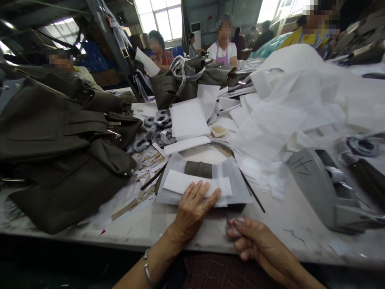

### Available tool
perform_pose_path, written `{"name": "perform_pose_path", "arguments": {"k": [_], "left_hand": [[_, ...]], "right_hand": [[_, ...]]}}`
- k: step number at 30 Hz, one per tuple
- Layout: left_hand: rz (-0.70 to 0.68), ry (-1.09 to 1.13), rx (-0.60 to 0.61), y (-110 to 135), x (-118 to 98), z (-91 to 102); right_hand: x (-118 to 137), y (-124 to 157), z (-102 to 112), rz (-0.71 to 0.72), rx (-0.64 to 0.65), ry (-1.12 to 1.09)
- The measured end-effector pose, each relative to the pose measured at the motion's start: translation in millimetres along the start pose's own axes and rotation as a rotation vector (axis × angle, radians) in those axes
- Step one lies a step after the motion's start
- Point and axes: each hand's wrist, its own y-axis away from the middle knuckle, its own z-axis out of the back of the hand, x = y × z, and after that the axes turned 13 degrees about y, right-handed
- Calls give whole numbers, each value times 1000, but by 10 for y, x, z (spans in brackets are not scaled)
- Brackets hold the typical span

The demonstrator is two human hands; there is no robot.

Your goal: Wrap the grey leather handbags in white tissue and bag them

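My left hand (194, 206) lies flat with its fingers spread on a white padding strip (174, 181). Under the strip is a translucent wrapping sheet (237, 170), spread over a dark bag, most of which is hidden. A dark olive strap piece (198, 169) shows just beyond the padding strip. To the right, near the table's front edge, my right hand (255, 239) is closed in a pinch. Something small and pale may be between its thumb and fingers, but I cannot make out what it is.
Dark olive bags (45, 132) are piled at the left. A grey tape dispenser (315, 196) stands at the right. Beyond the work lie wrapped strap coils (162, 118), white sheets (189, 118) and a heap of white wrapping (300, 100). Several people sit across the table.
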Motion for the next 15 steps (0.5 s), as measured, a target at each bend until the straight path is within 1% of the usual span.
{"name": "perform_pose_path", "arguments": {"k": [2,4,6,8,11,13,15], "left_hand": [[4,-29,21,-8,-23,-14],[4,-59,35,-4,-60,-45],[-25,-88,47,17,-114,-83],[-66,-110,68,45,-179,-112],[-102,-137,113,53,-273,-125],[-107,-151,135,22,-319,-126],[-96,-156,142,-22,-350,-133]], "right_hand": [[-59,12,-57,9,22,22],[-113,26,-80,42,15,50],[-152,56,-50,94,-8,92],[-174,95,20,142,-18,182],[-196,130,114,155,24,358],[-204,118,118,155,49,431],[-193,96,76,161,47,468]]}}
